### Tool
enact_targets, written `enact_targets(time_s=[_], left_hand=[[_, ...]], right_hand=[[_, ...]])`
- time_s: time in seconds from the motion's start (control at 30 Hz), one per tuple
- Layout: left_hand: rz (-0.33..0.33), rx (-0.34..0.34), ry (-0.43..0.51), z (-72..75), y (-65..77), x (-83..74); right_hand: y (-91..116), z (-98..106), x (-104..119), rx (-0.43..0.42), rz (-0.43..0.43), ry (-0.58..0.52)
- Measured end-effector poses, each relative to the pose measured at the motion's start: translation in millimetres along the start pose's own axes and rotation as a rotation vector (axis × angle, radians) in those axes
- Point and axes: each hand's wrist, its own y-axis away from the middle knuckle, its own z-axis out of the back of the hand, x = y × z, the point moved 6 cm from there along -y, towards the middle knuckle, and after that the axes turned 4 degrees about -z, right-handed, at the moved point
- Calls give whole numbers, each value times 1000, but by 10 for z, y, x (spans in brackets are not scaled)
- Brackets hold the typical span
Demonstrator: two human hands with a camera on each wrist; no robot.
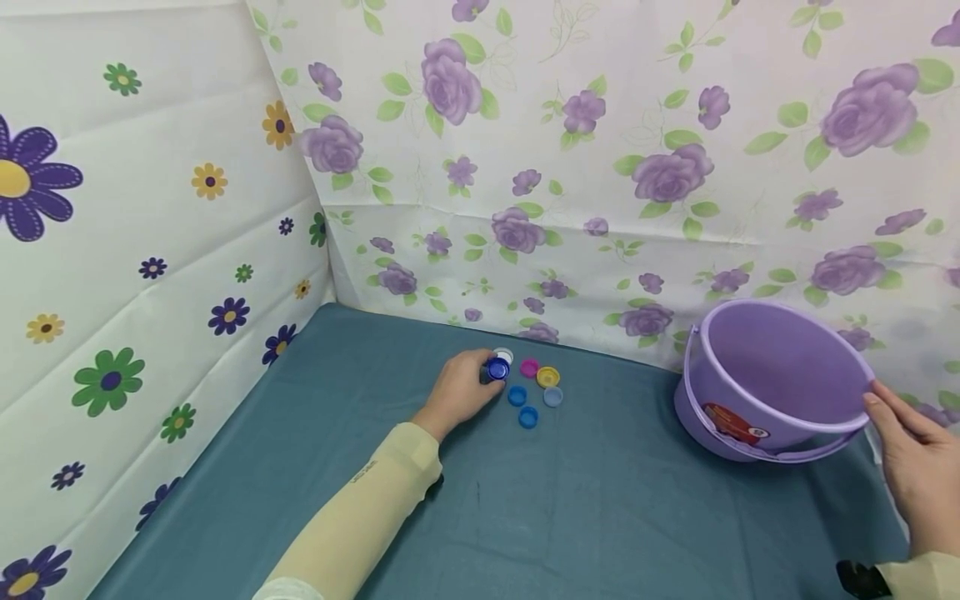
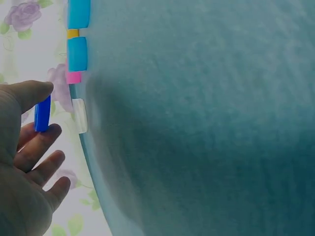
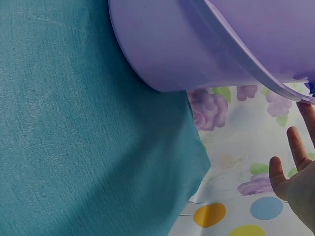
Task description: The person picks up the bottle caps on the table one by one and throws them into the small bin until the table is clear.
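A dark blue bottle cap (image 1: 498,368) is pinched between the thumb and fingertips of my left hand (image 1: 459,390). In the left wrist view that cap (image 2: 42,114) is held edge-on, above the cloth. Close by lie a white cap (image 1: 504,356), partly hidden, a pink cap (image 1: 529,367), a yellow cap (image 1: 548,377), a pale blue cap (image 1: 552,397) and two blue caps (image 1: 517,396). At the right stands a purple bucket (image 1: 697,421), its handle hanging down the near side. My right hand (image 1: 911,458) grips its rim; the other fingers are spread in the right wrist view.
A blue-green cloth (image 1: 585,517) covers the table. Behind it hangs a white sheet with purple roses (image 1: 450,82), and a flowered sheet (image 1: 111,380) stands along the left side. The bucket takes up the table's right end.
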Motion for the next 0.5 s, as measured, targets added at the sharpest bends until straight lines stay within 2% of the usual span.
enact_targets(time_s=[0.33, 0.5], left_hand=[[-69, -52, -21, 95, -77, -193], [-99, -67, 7, 117, -122, -334]], right_hand=[[2, 4, 11, -2, 8, -14], [9, 8, -4, -2, 4, -14]])
